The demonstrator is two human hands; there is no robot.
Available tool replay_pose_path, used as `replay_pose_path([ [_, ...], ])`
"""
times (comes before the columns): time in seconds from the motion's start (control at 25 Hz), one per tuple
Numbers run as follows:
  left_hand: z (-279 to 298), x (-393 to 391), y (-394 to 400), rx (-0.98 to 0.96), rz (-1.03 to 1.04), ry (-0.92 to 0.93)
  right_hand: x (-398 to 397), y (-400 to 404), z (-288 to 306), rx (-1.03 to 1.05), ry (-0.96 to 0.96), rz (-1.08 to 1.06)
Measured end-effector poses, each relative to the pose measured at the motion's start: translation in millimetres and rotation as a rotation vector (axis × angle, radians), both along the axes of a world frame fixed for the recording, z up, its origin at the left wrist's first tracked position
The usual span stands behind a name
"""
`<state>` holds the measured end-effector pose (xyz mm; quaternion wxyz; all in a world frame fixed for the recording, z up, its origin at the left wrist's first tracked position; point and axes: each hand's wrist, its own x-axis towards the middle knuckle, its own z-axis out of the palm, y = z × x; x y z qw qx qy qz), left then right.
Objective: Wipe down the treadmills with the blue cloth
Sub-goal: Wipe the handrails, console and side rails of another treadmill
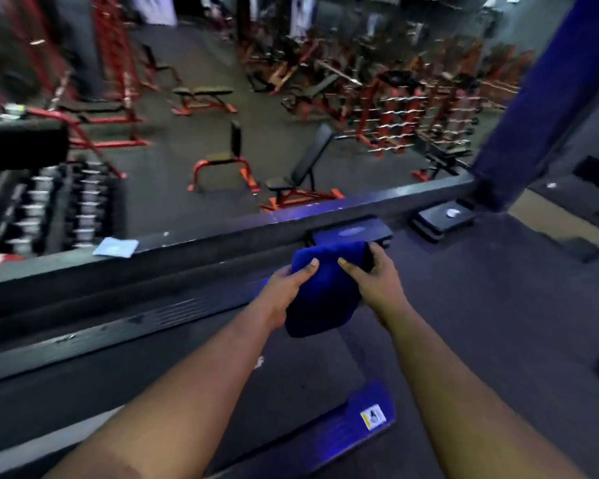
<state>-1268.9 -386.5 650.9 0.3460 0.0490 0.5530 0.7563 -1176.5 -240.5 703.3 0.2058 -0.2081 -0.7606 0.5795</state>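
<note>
Both hands hold the blue cloth up in the air — left hand and right hand each with fingers grasping a side — above the dark treadmill deck, near the ledge.

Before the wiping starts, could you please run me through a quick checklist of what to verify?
1. Blue cloth in hand: ok, held up in front of the person.
2. Left hand grips the cloth: ok, thumb over its left edge.
3. Right hand grips the cloth: ok, fingers curled round its right edge.
4. Cloth touching a treadmill surface: not ok, it hangs in the air.
5. Cloth damp or clean: cannot tell.
6. Second, pale blue cloth on the ledge: ok, lying apart from both hands.
</note>
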Motion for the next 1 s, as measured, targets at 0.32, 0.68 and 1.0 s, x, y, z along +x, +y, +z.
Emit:
replay_pose_path([
  [0.32,23.0,-88.1,-97.0,-0.019,0.471,0.167,-155.8,-58.6,27.5,-0.195,-0.04,0.534],
  [0.68,16.1,-142.5,-192.7,-0.226,1.019,0.235,-337.7,-165.3,-5.5,-0.015,-0.022,1.019],
  [1.0,87.8,-118.2,-205.2,-0.578,1.55,0.125,-354.5,-266.9,19.9,0.185,-0.097,1.238],
])
